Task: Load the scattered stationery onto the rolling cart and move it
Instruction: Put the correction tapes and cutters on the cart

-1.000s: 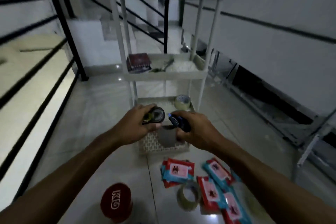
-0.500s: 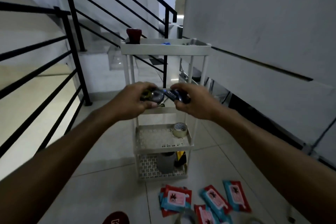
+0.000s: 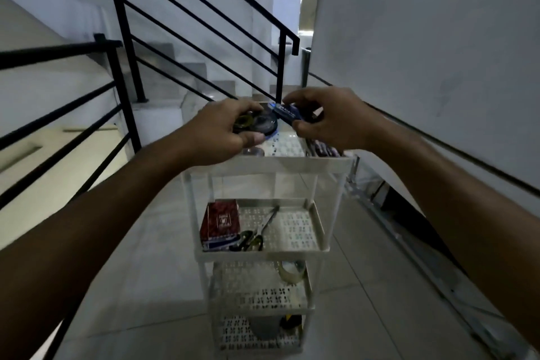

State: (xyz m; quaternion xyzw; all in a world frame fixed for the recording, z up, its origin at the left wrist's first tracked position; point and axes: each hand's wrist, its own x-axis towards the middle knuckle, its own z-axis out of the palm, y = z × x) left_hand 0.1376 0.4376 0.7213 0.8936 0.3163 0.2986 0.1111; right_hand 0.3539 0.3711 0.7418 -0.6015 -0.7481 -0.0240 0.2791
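White plastic, the rolling cart (image 3: 292,165) stands just ahead of us. Our left hand (image 3: 217,126) grips a round dark tape roll (image 3: 264,123) and our right hand (image 3: 328,120) pinches a blue pack (image 3: 287,112), both over the top tray. We should lower each onto bare mesh (away from the pens (image 3: 323,151) at the right), then let go.

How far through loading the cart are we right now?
Partly loaded. The second shelf holds a red box and scissors, the third a tape roll, and pens lie on the top tray. In hand over that tray: the left hand grips a dark tape roll, the right hand a blue item. Setting these down and rolling the cart remain.
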